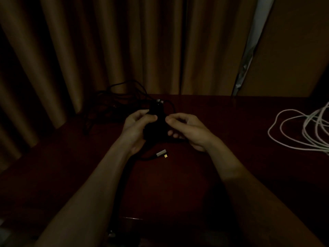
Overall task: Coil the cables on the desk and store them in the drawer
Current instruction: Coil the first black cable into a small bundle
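- Left hand [137, 125]: fingers curled round a bundle of black cable [156, 129], held above the desk [222, 122].
- Right hand [187, 131]: thumb above and fingers [174, 134] below the bundle's right side, apparently pinching it; the dark hides the exact contact.
- Plug [161, 152]: metal-tipped end of the black cable, loose on the desk just below the fingers.
- Progress: the first coil appears nearly wound, with only the plug end left to tuck in.
- Still to coil: a tangle of dark cables [115, 102] beyond the left fingers, and a white cable [299, 129] in slack loops well to the right.
- Drawer: not clearly visible; nothing appears stored yet.
- Room: a curtain [106, 50] hangs behind the desk's far edge, near the tangle; bare desk lies between the right fingers and the white cable.
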